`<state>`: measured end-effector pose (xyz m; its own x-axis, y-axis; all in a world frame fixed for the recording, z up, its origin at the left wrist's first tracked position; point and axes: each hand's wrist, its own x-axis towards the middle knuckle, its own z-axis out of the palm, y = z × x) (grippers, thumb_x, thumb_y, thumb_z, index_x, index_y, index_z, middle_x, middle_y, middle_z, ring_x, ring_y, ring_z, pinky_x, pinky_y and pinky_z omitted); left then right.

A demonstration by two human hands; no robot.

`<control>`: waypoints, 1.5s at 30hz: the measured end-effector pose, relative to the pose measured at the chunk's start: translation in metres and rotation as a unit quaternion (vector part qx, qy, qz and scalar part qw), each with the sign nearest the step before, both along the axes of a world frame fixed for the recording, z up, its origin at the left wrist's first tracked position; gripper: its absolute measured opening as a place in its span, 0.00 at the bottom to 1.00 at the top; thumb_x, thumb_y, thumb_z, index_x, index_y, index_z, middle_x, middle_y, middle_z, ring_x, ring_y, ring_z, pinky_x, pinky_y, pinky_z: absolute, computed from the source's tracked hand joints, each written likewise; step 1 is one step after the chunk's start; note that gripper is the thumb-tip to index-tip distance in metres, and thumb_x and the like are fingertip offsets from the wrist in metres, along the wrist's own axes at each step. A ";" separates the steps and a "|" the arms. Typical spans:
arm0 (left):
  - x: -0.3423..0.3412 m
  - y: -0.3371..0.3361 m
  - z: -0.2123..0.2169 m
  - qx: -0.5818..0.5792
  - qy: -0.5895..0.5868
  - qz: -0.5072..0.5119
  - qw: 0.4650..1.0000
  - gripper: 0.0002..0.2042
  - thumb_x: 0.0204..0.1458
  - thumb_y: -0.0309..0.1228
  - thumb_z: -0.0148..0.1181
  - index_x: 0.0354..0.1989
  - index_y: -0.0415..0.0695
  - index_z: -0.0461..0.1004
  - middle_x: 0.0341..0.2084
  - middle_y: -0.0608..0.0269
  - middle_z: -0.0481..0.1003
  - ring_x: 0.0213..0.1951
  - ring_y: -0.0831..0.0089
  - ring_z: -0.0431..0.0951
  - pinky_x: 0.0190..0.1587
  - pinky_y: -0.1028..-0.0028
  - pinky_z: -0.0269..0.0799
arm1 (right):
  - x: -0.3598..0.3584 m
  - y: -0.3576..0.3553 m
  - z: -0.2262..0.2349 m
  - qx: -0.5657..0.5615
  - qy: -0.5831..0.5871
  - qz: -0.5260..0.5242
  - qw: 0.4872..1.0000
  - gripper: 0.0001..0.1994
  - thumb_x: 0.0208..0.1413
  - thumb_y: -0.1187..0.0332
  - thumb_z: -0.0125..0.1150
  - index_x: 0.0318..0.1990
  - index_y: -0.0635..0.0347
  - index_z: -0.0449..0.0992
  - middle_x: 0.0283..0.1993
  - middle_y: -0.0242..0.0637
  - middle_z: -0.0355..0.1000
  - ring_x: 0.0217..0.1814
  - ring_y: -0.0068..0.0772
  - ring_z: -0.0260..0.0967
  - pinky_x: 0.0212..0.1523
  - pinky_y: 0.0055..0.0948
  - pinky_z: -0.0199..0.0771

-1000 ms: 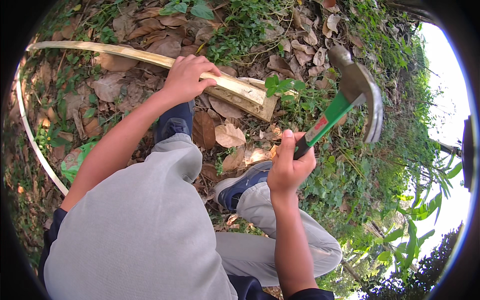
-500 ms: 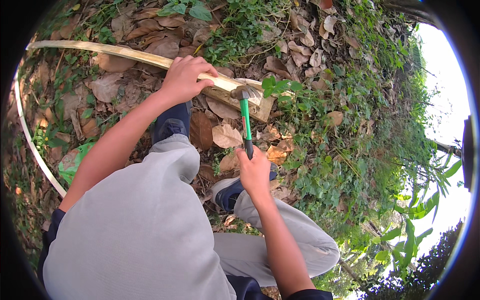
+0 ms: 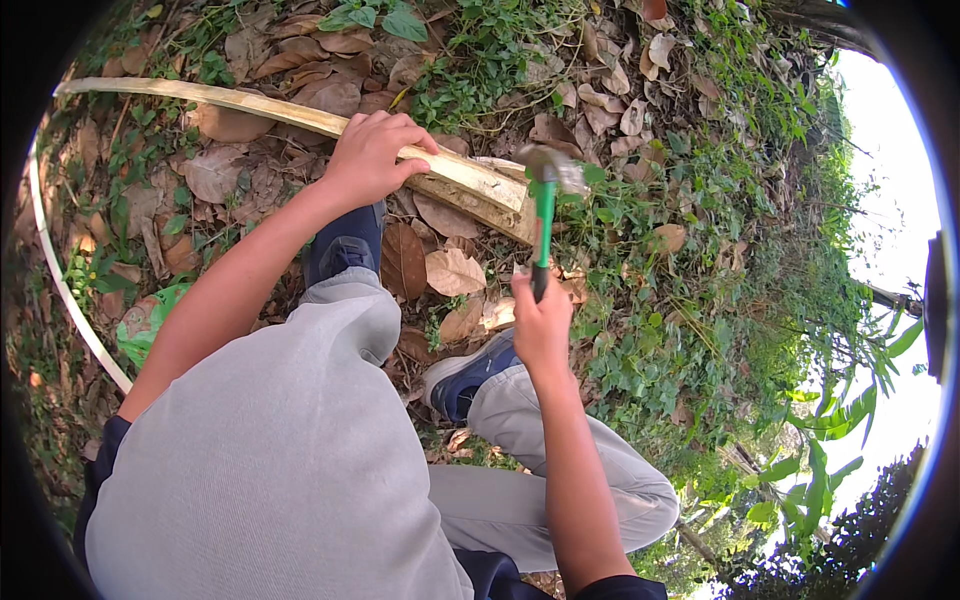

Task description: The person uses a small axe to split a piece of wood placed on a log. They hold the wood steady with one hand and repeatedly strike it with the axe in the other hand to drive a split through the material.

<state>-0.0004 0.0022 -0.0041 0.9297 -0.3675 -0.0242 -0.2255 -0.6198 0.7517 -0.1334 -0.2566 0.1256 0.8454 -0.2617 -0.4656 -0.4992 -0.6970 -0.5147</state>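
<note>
A long pale wooden strip (image 3: 240, 100) runs from the far left to the middle, with its cut end at the right. My left hand (image 3: 372, 158) is wrapped over this strip, thumb on the near side and fingers on the far side. Beneath the strip's right end lies a rougher wooden board (image 3: 468, 205). In my right hand (image 3: 543, 325) is a claw hammer (image 3: 545, 215) with a green handle and a black grip. The hammer's head, smeared by motion, is just right of the strip's end, apparently above the ground. I cannot make out any nail.
Dry brown leaves (image 3: 455, 272) and low green plants (image 3: 640, 340) cover the ground. My shoes (image 3: 345, 245) are close to the wood. A thin pale curved strip (image 3: 75, 310) arcs along the left. Broad-leaved plants (image 3: 845, 415) stand at the right.
My right hand has swung the hammer to the right, from over the strip's end to beyond it. The left hand and the strip have stayed almost still.
</note>
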 end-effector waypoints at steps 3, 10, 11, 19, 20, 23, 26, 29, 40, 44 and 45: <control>0.000 -0.001 -0.001 -0.008 -0.002 -0.004 1.000 0.10 0.55 0.40 0.69 0.44 0.57 0.83 0.42 0.72 0.77 0.51 0.68 0.73 0.56 0.65 0.60 | -0.019 -0.004 -0.018 -0.035 0.108 0.000 0.994 0.15 0.64 0.63 0.58 0.38 0.71 0.73 0.30 0.58 0.74 0.35 0.63 0.73 0.39 0.51 0.70; -0.001 0.001 -0.002 -0.005 -0.013 -0.001 1.000 0.09 0.55 0.40 0.69 0.43 0.57 0.83 0.41 0.73 0.77 0.49 0.68 0.73 0.55 0.66 0.60 | 0.007 0.014 0.021 -0.045 0.120 -0.003 0.992 0.15 0.65 0.61 0.59 0.40 0.68 0.75 0.25 0.51 0.73 0.29 0.53 0.74 0.34 0.47 0.71; 0.000 0.001 -0.002 -0.007 -0.016 -0.002 1.000 0.09 0.56 0.40 0.69 0.44 0.57 0.83 0.41 0.73 0.77 0.49 0.68 0.73 0.55 0.66 0.60 | 0.014 0.015 0.034 -0.037 0.122 -0.011 0.992 0.15 0.66 0.59 0.60 0.40 0.67 0.76 0.23 0.46 0.72 0.25 0.42 0.72 0.31 0.42 0.70; 0.000 0.002 -0.002 -0.003 -0.006 0.003 1.000 0.09 0.55 0.40 0.68 0.43 0.57 0.84 0.41 0.72 0.78 0.50 0.67 0.74 0.57 0.64 0.61 | 0.032 0.033 0.082 0.085 -0.152 -0.049 0.984 0.14 0.71 0.60 0.59 0.36 0.62 0.72 0.21 0.29 0.65 0.20 0.17 0.58 0.22 0.26 0.57; 0.000 0.001 -0.001 -0.001 -0.008 0.003 1.000 0.09 0.55 0.40 0.68 0.43 0.57 0.84 0.41 0.72 0.78 0.50 0.67 0.74 0.57 0.64 0.61 | 0.025 0.025 0.069 0.132 -0.184 -0.049 0.973 0.15 0.73 0.59 0.57 0.38 0.62 0.72 0.23 0.25 0.66 0.21 0.13 0.58 0.21 0.22 0.57; 0.000 0.000 0.001 -0.003 -0.006 0.003 1.000 0.09 0.55 0.40 0.68 0.43 0.57 0.84 0.41 0.72 0.78 0.50 0.67 0.74 0.57 0.64 0.61 | 0.005 0.020 0.028 0.045 -0.141 -0.031 0.989 0.15 0.72 0.60 0.56 0.39 0.66 0.74 0.21 0.38 0.68 0.22 0.30 0.65 0.26 0.35 0.63; -0.001 -0.001 -0.003 -0.020 -0.020 0.000 1.000 0.10 0.55 0.40 0.69 0.44 0.57 0.84 0.41 0.73 0.77 0.49 0.68 0.73 0.55 0.65 0.61 | -0.019 0.013 -0.011 -0.009 0.083 -0.013 0.996 0.21 0.73 0.53 0.52 0.41 0.68 0.74 0.27 0.52 0.72 0.33 0.59 0.72 0.37 0.52 0.68; -0.001 0.001 -0.002 -0.021 -0.010 -0.001 1.000 0.09 0.55 0.40 0.69 0.43 0.57 0.84 0.41 0.73 0.77 0.49 0.68 0.73 0.55 0.65 0.61 | -0.034 0.017 -0.022 -0.031 0.089 -0.036 0.995 0.21 0.70 0.54 0.54 0.40 0.69 0.74 0.26 0.51 0.72 0.31 0.56 0.72 0.37 0.50 0.69; -0.001 0.002 -0.004 -0.010 -0.015 0.003 1.000 0.09 0.56 0.40 0.68 0.44 0.57 0.84 0.41 0.73 0.77 0.49 0.68 0.73 0.54 0.65 0.61 | 0.039 0.037 0.087 0.016 -0.015 -0.045 0.999 0.14 0.62 0.67 0.67 0.27 0.60 0.69 0.20 0.23 0.61 0.23 0.14 0.54 0.24 0.25 0.55; -0.001 0.001 -0.004 -0.005 -0.006 0.002 1.000 0.10 0.55 0.40 0.68 0.44 0.58 0.85 0.41 0.73 0.78 0.50 0.68 0.74 0.57 0.65 0.61 | 0.051 0.046 0.097 0.000 -0.218 -0.057 0.974 0.17 0.61 0.72 0.68 0.25 0.61 0.66 0.20 0.22 0.58 0.23 0.12 0.52 0.23 0.23 0.52; -0.001 0.002 -0.005 -0.006 -0.008 0.003 1.000 0.10 0.55 0.40 0.68 0.45 0.58 0.85 0.42 0.73 0.78 0.50 0.68 0.73 0.56 0.65 0.61 | 0.046 0.044 0.086 0.002 -0.210 -0.062 0.976 0.16 0.61 0.73 0.68 0.25 0.62 0.66 0.20 0.22 0.58 0.23 0.12 0.52 0.23 0.23 0.53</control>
